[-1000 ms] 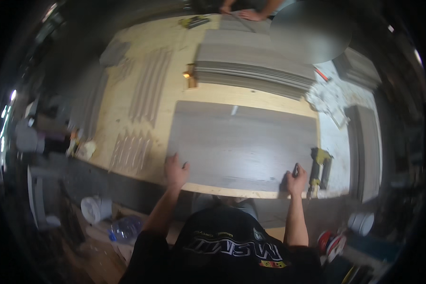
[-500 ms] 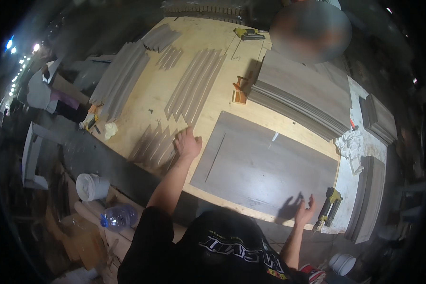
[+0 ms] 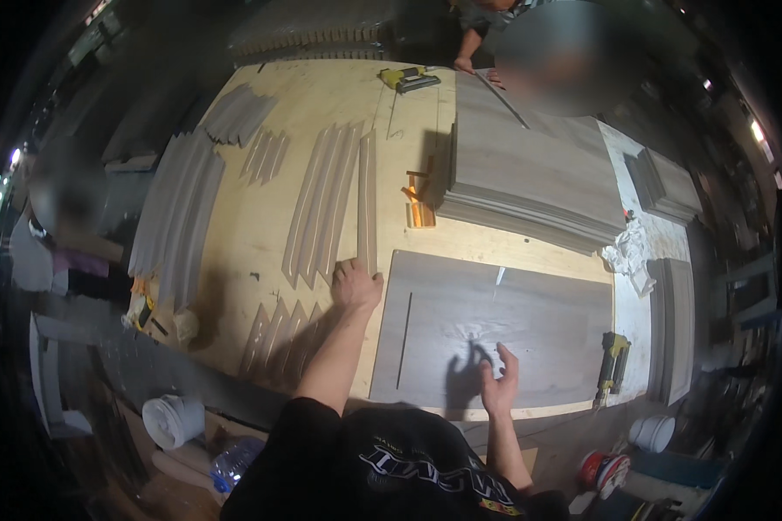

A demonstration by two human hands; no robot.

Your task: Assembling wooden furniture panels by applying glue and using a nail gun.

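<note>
The left hand's (image 3: 358,288) fingers meet the near end of a long, narrow grey wood-grain strip (image 3: 367,200); whether they pinch it, I cannot tell. Beyond them, leftward, lie matching grey strips (image 3: 321,204). The right hand (image 3: 500,389), thumb and fingers parted, hangs above a flat rectangular grey panel (image 3: 539,326); rightward lies a yellow-and-black nail gun (image 3: 614,358).

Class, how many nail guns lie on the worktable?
2: one nail gun near the worktable's far edge, another at the right edge of the flat grey panel. Others may be hidden.
</note>
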